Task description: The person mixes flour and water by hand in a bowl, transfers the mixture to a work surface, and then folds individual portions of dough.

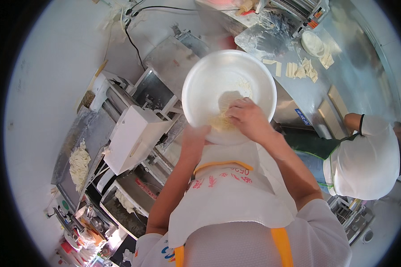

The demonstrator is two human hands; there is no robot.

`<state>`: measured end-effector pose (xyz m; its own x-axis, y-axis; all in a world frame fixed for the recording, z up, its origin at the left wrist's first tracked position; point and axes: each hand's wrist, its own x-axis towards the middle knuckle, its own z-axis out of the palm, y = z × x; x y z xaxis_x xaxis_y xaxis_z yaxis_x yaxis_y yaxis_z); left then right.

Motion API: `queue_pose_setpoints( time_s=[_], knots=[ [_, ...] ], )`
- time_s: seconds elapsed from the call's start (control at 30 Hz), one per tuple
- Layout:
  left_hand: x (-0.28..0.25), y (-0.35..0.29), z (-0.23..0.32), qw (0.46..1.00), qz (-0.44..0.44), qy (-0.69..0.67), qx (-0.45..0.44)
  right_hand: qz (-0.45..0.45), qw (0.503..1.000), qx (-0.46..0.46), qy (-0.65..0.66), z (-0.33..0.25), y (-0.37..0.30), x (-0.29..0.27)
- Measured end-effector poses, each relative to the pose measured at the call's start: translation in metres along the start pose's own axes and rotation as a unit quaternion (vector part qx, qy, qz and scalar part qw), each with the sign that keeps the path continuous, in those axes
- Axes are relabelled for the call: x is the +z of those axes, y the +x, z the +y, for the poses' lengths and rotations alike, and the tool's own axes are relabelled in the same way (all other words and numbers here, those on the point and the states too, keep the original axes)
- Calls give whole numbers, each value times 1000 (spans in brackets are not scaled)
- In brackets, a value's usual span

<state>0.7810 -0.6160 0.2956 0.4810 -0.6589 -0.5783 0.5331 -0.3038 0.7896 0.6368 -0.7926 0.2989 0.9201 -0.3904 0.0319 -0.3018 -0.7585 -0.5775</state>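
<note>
A large round white basin (198,91) is close in front of my apron, its near rim at the apron's upper edge. Inside it lies a pale yellow, loose, stringy or crumbly mass (223,121), with a patch of white powder or flakes (243,84) farther back. My right hand (249,116) reaches over the right side into the basin, fingers curled together down on the yellow mass. At the near left rim, my left hand (196,137) is closed on the basin's edge; motion blurs it and its fingers show only in part.
A steel worktable (294,89) at the right carries dough pieces (304,70), a small white bowl (313,43) and a machine (305,15). A co-worker in white (361,155) stands at its near side. Left are a white boxy machine (131,138) and a tray with dough strips (79,165).
</note>
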Motion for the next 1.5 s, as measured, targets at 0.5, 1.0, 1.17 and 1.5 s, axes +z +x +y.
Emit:
queue_pose_setpoints(
  time_s=[0.5, 1.0, 1.17, 1.5],
  knots=[
    [-37, -9, 13, 997, -72, -13, -4, 258, 960, 95, 48, -45, 71, 8],
    [-51, 5, 18, 999, -25, 14, 41, 14, 994, -77, 74, -50, 72, 43],
    [-56, -5, 9, 1000, 1, 0, 3, 69, 990, -112, 57, -60, 153, 46],
    [-73, -71, -15, 978, 196, -68, 1, -200, 936, -288, 36, -96, 94, 63]
  ],
)
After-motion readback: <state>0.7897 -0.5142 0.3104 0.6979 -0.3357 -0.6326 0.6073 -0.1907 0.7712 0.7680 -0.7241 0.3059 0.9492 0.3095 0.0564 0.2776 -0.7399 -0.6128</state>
